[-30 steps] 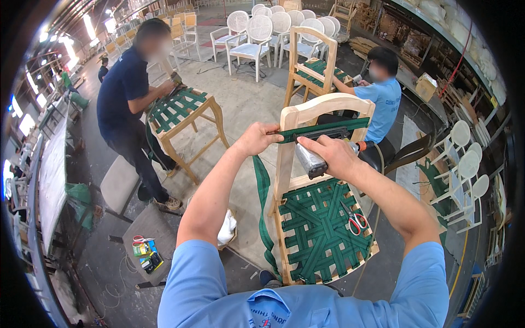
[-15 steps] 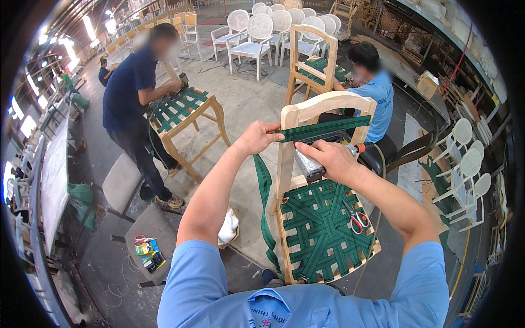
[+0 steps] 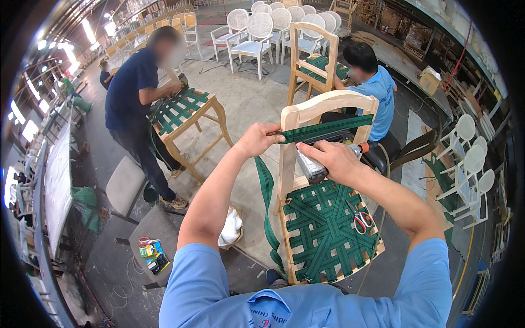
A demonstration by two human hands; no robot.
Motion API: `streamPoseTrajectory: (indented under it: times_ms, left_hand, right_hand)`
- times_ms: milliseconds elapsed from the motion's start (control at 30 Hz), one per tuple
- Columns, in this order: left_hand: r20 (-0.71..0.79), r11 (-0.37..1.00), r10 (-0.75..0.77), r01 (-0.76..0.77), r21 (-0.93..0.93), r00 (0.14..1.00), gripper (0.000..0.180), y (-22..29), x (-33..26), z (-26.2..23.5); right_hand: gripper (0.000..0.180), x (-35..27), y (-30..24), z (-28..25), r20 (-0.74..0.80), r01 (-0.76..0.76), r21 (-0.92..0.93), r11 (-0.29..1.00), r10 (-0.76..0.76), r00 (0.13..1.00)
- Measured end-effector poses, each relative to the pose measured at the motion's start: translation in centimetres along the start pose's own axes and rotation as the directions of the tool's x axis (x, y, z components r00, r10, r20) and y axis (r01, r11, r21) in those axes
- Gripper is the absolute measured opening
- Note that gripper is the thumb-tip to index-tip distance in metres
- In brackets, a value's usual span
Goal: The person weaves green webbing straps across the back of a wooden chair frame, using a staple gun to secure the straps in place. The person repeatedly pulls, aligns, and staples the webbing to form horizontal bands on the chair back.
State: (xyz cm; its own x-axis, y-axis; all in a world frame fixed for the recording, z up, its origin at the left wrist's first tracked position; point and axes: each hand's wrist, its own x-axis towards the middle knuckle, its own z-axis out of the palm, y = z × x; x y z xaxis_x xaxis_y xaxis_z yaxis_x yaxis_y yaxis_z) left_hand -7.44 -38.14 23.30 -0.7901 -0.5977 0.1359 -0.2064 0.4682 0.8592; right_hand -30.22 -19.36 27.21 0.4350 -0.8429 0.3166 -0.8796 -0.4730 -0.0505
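A wooden chair frame (image 3: 288, 164) stands before me, its seat woven with green webbing (image 3: 328, 232). Across its backrest runs a green webbing strap (image 3: 331, 129), its far end at the right upright. My left hand (image 3: 259, 140) pinches this strap at the left upright, and the loose length (image 3: 266, 202) hangs down beside the chair. In my right hand (image 3: 334, 160) is a staple gun (image 3: 313, 168), held just behind and below the strap; its nose is partly hidden. Red-handled scissors (image 3: 362, 221) lie on the woven seat.
A co-worker (image 3: 136, 98) at the left bends over another webbed chair (image 3: 188, 112). A second person (image 3: 377, 90) sits beyond my chair, by another frame (image 3: 295, 60). Left of me, a grey padded seat (image 3: 147, 227) bears scissors and small packages. White chairs (image 3: 260, 35) stand behind.
My hands keep nearly the same hold on the strap and staple gun. The view has shifted slightly, and the seated person's head has moved a little.
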Motion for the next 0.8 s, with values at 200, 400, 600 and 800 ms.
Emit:
streamPoseTrajectory:
  times_ms: [200,400,600,800]
  left_hand:
    - [-0.029,1.000,-0.020,0.020,-0.021,0.999,0.037,0.3,0.0,0.3]
    - [-0.006,0.992,-0.056,0.056,0.116,0.998,0.039,1.5,0.1,0.4]
    - [-0.028,0.995,-0.050,0.053,0.089,0.998,0.040,0.9,0.0,0.9]
    - [-0.098,0.999,-0.047,0.049,0.023,0.994,0.041,2.9,0.3,2.1]
  right_hand:
    - [0.082,-0.3,0.0,-0.3,0.060,-0.078,0.014,0.997,0.077,0.995]
    - [0.073,-4.1,-1.5,1.2,0.198,-0.260,0.119,0.958,0.234,0.952]
    - [0.052,-15.9,1.6,11.0,0.964,-0.964,0.260,-0.049,0.072,0.256]
    - [0.043,-25.6,-0.6,20.6,0.979,-0.873,0.145,-0.466,-0.061,0.195]
